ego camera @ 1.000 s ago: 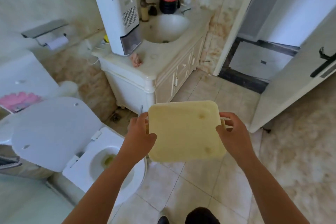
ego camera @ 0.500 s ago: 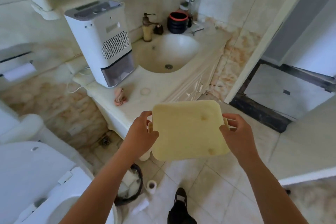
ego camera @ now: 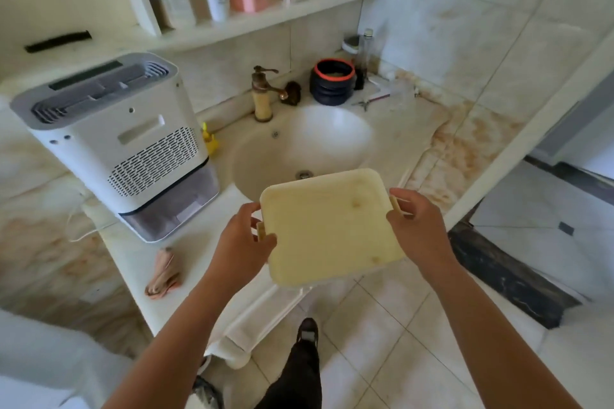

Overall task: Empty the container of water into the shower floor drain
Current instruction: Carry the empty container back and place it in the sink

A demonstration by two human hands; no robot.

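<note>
Over the front edge of the sink basin (ego camera: 305, 143), a pale yellow square container (ego camera: 329, 226), gripped at opposite side handles by the left hand (ego camera: 242, 249) and right hand (ego camera: 418, 226); contents impossible to tell. Beside the basin, a white dehumidifier (ego camera: 123, 143) with a grey, translucent tank.

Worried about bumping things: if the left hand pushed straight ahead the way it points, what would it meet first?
Probably the sink basin, since the left hand points over the counter edge toward it; depth is unclear.
</note>
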